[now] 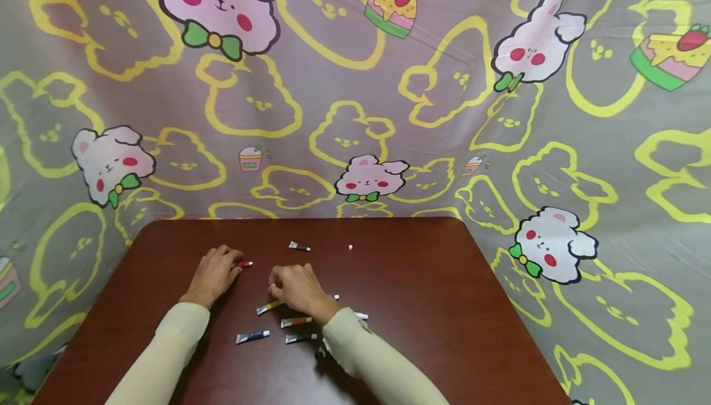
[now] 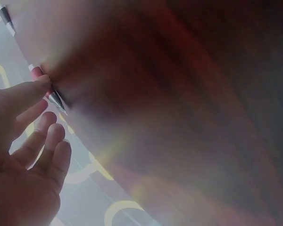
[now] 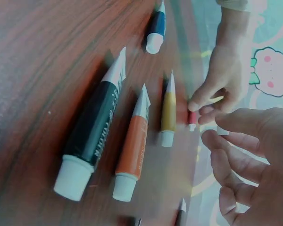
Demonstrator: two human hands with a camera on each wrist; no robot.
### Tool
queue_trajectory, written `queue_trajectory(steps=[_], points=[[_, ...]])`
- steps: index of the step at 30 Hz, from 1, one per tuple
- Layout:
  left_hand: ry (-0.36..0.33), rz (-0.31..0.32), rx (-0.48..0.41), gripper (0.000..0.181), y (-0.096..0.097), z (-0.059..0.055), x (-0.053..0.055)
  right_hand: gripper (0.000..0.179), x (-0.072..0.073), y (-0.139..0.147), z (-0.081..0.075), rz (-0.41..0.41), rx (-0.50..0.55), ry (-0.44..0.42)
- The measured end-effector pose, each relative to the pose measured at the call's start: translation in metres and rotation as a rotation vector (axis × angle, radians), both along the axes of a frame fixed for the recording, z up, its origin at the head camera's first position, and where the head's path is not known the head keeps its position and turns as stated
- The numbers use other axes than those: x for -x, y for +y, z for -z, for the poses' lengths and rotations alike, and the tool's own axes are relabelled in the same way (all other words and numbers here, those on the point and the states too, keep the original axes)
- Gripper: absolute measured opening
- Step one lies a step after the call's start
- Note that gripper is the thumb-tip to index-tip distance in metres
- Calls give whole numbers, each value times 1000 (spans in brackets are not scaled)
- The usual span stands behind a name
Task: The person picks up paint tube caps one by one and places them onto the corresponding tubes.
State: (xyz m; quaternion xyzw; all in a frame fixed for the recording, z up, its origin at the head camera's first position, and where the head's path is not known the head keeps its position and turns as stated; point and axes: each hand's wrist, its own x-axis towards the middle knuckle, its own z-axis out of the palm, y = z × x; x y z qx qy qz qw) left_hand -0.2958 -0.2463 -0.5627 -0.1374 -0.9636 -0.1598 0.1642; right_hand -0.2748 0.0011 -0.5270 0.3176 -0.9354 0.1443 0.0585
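Observation:
My left hand (image 1: 213, 275) pinches a small red paint tube (image 1: 242, 264) with a white cap over the far left of the table. Its thumb lies on the red body in the left wrist view, where the silver tail (image 2: 55, 100) sticks out past the fingers. My right hand (image 1: 297, 288) hovers over the middle of the table with fingers loosely bent, nothing visible between them. Below it lies a yellow paint tube (image 3: 169, 110), partly covered in the head view. An orange tube (image 3: 132, 146) and a dark green-black tube (image 3: 92, 127) lie beside the yellow one.
Nearer the front left lies a blue tube (image 1: 252, 336). A brown tube (image 1: 299, 246) and a small white piece (image 1: 350, 247) are toward the back of the brown table (image 1: 433, 331). White tube ends (image 1: 361, 316) show beside the right forearm. Patterned cloth (image 1: 355, 84) surrounds the table.

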Motion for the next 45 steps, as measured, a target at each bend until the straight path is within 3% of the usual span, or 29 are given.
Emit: queue_trajectory(steps=[12, 20, 30, 40, 45], points=[[-46, -29, 7, 13, -7, 2, -2, 6, -11, 11, 0, 24, 27, -8], [-57, -30, 1, 13, -4, 0, -7, 6, -10, 26, -3, 32, 54, -12], [68, 46, 18, 13, 3, -5, -13, 8, -3, 48, -13, 63, 100, 13], [123, 112, -9, 12, 22, -19, -18, 10, 1, 60, -18, 62, 154, 53], [105, 127, -17, 12, 32, -29, -22, 12, 4, 65, -19, 44, 190, 64]])
